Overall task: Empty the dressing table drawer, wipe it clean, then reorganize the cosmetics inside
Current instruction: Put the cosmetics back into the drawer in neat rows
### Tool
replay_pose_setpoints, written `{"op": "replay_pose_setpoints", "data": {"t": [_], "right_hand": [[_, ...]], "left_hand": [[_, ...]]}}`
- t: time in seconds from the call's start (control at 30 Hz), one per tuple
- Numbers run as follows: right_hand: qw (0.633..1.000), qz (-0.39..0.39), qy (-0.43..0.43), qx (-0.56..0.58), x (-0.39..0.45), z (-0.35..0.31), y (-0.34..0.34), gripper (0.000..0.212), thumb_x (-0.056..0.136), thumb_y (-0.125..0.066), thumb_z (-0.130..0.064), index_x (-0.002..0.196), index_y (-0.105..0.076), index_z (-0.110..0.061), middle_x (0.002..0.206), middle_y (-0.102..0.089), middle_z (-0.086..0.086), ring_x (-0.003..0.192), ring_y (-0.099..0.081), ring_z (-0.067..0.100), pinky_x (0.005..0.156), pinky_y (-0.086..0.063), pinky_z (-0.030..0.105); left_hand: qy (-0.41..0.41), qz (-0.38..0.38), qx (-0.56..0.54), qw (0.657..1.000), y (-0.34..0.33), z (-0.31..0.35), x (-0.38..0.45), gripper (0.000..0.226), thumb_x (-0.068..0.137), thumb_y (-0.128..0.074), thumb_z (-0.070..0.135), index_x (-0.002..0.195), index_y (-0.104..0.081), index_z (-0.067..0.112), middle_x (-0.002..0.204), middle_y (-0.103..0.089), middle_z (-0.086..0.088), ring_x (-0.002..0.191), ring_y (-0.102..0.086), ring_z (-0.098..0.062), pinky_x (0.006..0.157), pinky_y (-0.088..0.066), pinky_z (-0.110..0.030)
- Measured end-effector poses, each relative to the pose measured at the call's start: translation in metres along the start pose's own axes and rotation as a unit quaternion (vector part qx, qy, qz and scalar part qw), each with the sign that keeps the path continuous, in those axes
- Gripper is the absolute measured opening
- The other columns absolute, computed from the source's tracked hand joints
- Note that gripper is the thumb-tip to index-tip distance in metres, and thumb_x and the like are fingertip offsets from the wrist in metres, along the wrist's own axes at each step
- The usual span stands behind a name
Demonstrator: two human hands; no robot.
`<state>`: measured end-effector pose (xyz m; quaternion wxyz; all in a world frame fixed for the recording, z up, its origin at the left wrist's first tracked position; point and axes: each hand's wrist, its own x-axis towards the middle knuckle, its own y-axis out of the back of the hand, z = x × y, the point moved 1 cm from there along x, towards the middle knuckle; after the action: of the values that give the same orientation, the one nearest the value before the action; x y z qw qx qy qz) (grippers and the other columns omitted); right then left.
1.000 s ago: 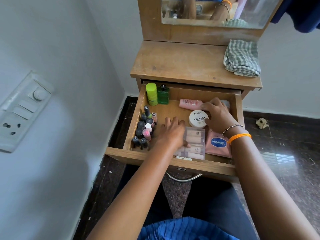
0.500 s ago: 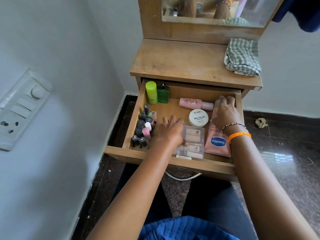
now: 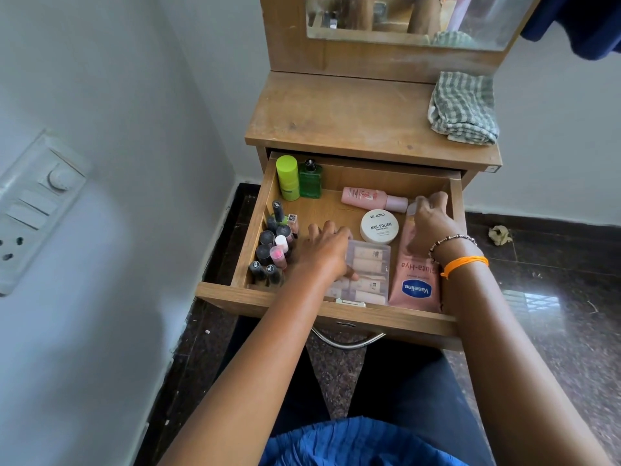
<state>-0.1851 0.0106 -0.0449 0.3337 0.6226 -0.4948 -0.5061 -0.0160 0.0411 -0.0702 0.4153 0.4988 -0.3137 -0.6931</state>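
While the left hand [image 3: 324, 250] lies flat on the clear plastic compartment case [image 3: 366, 274] at the wooden drawer [image 3: 322, 311] front, the right hand [image 3: 430, 218] pinches something small at its back-right corner, so reorganizing looks nearly finished, with only careful placing left.

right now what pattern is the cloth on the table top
Green and white checks, seen in the head view: cloth.

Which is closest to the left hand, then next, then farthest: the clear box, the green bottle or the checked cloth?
From the left hand:
1. Clear box, touching it, front of the drawer.
2. Green bottle, back left corner of the drawer.
3. Checked cloth, on the tabletop, far right.
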Motion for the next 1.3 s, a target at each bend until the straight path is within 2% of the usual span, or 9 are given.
{"op": "replay_pose_setpoints", "data": {"t": [0.1, 0.17, 0.37, 0.53, 0.77, 0.9, 1.03, 1.17, 1.3], "right_hand": [[0.999, 0.053, 0.003, 0.012, -0.005, -0.006, 0.0, 0.064, 0.076, -0.069, -0.01, 0.131, -0.035, -0.001, 0.134, -0.025, 0.017, 0.109, -0.054, 0.042, 0.093, -0.048, 0.045], [0.993, 0.106, 0.045, 0.012, -0.007, -0.018, -0.002, 0.056, 0.08, -0.068, -0.014, 0.128, -0.042, -0.007, 0.132, -0.03, 0.015, 0.108, -0.052, 0.039, 0.086, -0.049, 0.043], [0.979, 0.054, 0.162, -0.114, 0.001, -0.036, -0.025, 0.041, 0.089, -0.056, -0.023, 0.129, -0.046, -0.018, 0.138, -0.035, 0.011, 0.12, -0.037, 0.037, 0.094, -0.043, 0.042], [0.981, 0.042, 0.147, -0.116, 0.002, -0.028, -0.028, 0.044, 0.085, -0.053, -0.002, 0.126, -0.046, -0.016, 0.137, -0.035, 0.01, 0.121, -0.034, 0.037, 0.094, -0.046, 0.044], [0.986, 0.036, 0.143, -0.079, 0.002, -0.027, -0.028, 0.052, 0.081, -0.049, 0.006, 0.128, -0.045, -0.015, 0.136, -0.036, 0.01, 0.121, -0.034, 0.034, 0.093, -0.045, 0.045], [0.99, 0.107, 0.096, -0.008, 0.009, -0.02, -0.014, 0.055, 0.075, -0.044, 0.015, 0.125, -0.05, -0.008, 0.129, -0.044, 0.014, 0.111, -0.042, 0.037, 0.091, -0.039, 0.041], [0.987, 0.148, 0.062, 0.033, 0.016, -0.014, -0.006, 0.048, 0.076, -0.044, 0.013, 0.117, -0.059, -0.007, 0.121, -0.052, 0.015, 0.109, -0.048, 0.037, 0.091, -0.044, 0.044], [0.982, 0.125, 0.144, -0.003, 0.026, -0.026, -0.01, 0.052, 0.076, -0.044, 0.015, 0.12, -0.059, -0.007, 0.125, -0.055, 0.012, 0.112, -0.049, 0.036, 0.092, -0.043, 0.039], [0.968, 0.079, 0.233, -0.037, 0.033, -0.049, -0.015, 0.054, 0.084, -0.04, 0.009, 0.132, -0.05, -0.016, 0.14, -0.045, 0.006, 0.122, -0.043, 0.034, 0.095, -0.044, 0.043]], "left_hand": [[-0.001, 0.008, 0.002, 1.0, 0.001, 0.0, -0.001, 0.078, 0.068, -0.078, 0.041, 0.134, -0.041, 0.023, 0.139, -0.037, -0.003, 0.128, -0.028, -0.029, 0.102, -0.036, -0.046], [-0.003, 0.016, 0.003, 1.0, 0.001, 0.0, -0.003, 0.076, 0.068, -0.078, 0.04, 0.133, -0.042, 0.021, 0.139, -0.038, -0.005, 0.129, -0.028, -0.03, 0.103, -0.037, -0.047], [-0.004, 0.018, 0.004, 1.0, 0.002, 0.001, -0.005, 0.078, 0.071, -0.076, 0.04, 0.137, -0.04, 0.02, 0.142, -0.036, -0.006, 0.131, -0.026, -0.031, 0.105, -0.033, -0.046], [-0.007, 0.012, -0.006, 1.0, 0.002, 0.001, -0.005, 0.082, 0.071, -0.077, 0.039, 0.14, -0.038, 0.019, 0.143, -0.034, -0.005, 0.132, -0.024, -0.032, 0.106, -0.032, -0.046], [-0.007, 0.008, -0.001, 1.0, 0.002, 0.001, -0.008, 0.08, 0.073, -0.075, 0.04, 0.14, -0.037, 0.019, 0.144, -0.032, -0.005, 0.132, -0.023, -0.031, 0.104, -0.034, -0.044], [-0.012, 0.017, 0.006, 1.0, 0.004, 0.001, -0.01, 0.08, 0.075, -0.073, 0.04, 0.141, -0.034, 0.016, 0.144, -0.031, -0.008, 0.132, -0.024, -0.032, 0.105, -0.033, -0.045], [0.001, 0.042, -0.005, 0.999, 0.007, 0.0, -0.011, 0.072, 0.081, -0.067, 0.043, 0.138, -0.037, 0.013, 0.142, -0.032, -0.01, 0.132, -0.025, -0.032, 0.108, -0.031, -0.047], [0.032, 0.083, -0.037, 0.995, 0.01, -0.001, -0.013, 0.056, 0.085, -0.066, 0.037, 0.128, -0.046, 0.007, 0.135, -0.038, -0.012, 0.127, -0.035, -0.032, 0.1, -0.04, -0.044], [0.07, 0.127, -0.067, 0.987, 0.015, -0.001, -0.018, 0.05, 0.088, -0.063, 0.032, 0.127, -0.046, 0.006, 0.131, -0.042, -0.011, 0.125, -0.039, -0.031, 0.09, -0.045, -0.041]]}}
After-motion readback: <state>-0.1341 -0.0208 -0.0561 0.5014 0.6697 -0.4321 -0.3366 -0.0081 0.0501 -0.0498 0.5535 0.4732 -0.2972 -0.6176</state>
